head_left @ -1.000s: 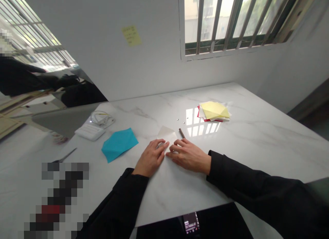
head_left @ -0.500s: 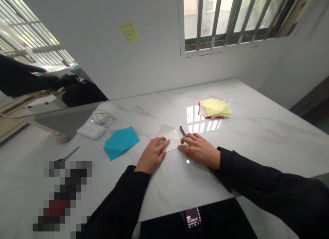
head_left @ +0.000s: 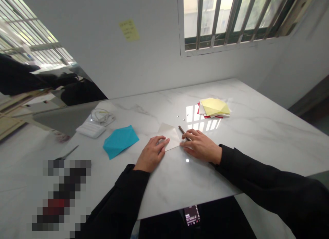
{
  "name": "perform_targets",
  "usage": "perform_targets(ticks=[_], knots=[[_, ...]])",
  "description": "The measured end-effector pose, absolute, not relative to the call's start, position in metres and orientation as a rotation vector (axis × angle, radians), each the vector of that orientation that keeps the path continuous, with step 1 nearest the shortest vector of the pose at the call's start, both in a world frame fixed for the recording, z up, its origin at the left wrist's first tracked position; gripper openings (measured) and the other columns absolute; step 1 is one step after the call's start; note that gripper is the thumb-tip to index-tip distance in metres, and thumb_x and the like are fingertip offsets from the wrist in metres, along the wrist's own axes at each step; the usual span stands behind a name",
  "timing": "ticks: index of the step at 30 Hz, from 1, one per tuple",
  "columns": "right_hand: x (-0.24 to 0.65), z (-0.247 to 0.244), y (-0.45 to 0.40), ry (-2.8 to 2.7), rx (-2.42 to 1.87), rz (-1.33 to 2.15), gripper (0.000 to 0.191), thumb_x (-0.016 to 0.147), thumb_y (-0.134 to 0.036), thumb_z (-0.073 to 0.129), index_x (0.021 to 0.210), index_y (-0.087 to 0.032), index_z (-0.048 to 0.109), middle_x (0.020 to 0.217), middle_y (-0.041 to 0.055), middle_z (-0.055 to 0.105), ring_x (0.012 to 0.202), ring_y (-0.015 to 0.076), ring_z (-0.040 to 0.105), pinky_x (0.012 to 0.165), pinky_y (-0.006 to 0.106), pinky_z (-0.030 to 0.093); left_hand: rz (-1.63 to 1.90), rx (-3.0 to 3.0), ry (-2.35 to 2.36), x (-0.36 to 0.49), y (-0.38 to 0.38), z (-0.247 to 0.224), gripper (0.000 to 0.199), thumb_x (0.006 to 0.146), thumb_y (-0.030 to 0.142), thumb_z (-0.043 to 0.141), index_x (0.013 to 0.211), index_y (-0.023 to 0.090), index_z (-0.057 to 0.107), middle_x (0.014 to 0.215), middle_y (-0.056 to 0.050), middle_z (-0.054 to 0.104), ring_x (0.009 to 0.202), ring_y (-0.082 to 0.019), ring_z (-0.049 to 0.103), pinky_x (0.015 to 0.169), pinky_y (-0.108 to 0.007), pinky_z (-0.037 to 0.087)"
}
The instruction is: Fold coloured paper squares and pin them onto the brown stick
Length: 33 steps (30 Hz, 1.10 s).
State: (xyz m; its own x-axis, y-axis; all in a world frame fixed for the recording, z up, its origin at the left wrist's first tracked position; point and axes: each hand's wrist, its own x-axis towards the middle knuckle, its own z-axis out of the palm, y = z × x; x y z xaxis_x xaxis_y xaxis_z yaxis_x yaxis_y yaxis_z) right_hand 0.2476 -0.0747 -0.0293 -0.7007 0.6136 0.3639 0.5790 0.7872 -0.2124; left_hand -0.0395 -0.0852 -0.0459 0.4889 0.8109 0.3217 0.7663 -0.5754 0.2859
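A small folded piece of white paper (head_left: 171, 136) lies on the table, a pointed flap at its far side. My left hand (head_left: 152, 150) presses on its left part, the fingers spread and flat. Beside its right corner is my right hand (head_left: 202, 145), fingers apart, the tips at the paper's edge. Under the right hand lies a dark slim stick, perhaps a pen (head_left: 180, 129); its middle is hidden by the hand. To the left of my left hand rests a creased blue paper (head_left: 121, 141).
A stack of yellow, white and red papers (head_left: 215, 107) sits at the back right. Several tiny shiny beads (head_left: 184, 119) lie nearby. At the left are a white box with a cable (head_left: 91, 128) and scissors (head_left: 69, 152). A lit phone (head_left: 192, 215) is below the table's front edge.
My right hand has slid slightly to the right along the paper's corner. My left hand stays on the paper, and the view has shifted a little.
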Motion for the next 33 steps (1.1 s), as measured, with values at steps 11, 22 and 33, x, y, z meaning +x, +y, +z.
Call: perform_targets(ticks=[11,22,33], knots=[[0.219,-0.025,0.006,-2.215,-1.145,0.374,0.025,0.105,-0.027,0.058,0.107,-0.016,0.080,0.108,0.0135,0.079,0.105,0.0286,0.067,0.102,0.045,0.047,0.756,2.630,1.278,-0.046,-0.082,-0.051,0.063,0.088,-0.007,0.048,0.132,0.031,0.071,0.142,-0.004,0.064,0.133,-0.025,0.049,0.117,-0.051,0.045],[0.223,-0.028,0.005,-2.346,-0.897,0.531,0.020,0.087,-0.038,0.083,0.093,-0.019,0.077,0.100,0.0082,0.076,0.102,0.0250,0.066,0.100,0.040,0.045,0.775,2.575,1.372,-0.047,-0.083,-0.052,0.065,0.085,-0.009,0.049,0.124,0.036,0.076,0.139,-0.003,0.064,0.128,-0.026,0.052,0.114,-0.052,0.047],[0.216,-0.024,-0.011,-1.921,-0.889,0.748,0.011,0.093,-0.028,0.068,0.087,-0.019,0.065,0.085,0.0021,0.069,0.073,0.0143,0.069,0.067,0.025,0.055,1.121,1.976,1.674,-0.046,-0.086,-0.043,0.074,0.096,0.034,0.063,0.164,0.030,0.033,0.153,-0.013,0.052,0.132,-0.029,0.055,0.107,-0.051,0.051]])
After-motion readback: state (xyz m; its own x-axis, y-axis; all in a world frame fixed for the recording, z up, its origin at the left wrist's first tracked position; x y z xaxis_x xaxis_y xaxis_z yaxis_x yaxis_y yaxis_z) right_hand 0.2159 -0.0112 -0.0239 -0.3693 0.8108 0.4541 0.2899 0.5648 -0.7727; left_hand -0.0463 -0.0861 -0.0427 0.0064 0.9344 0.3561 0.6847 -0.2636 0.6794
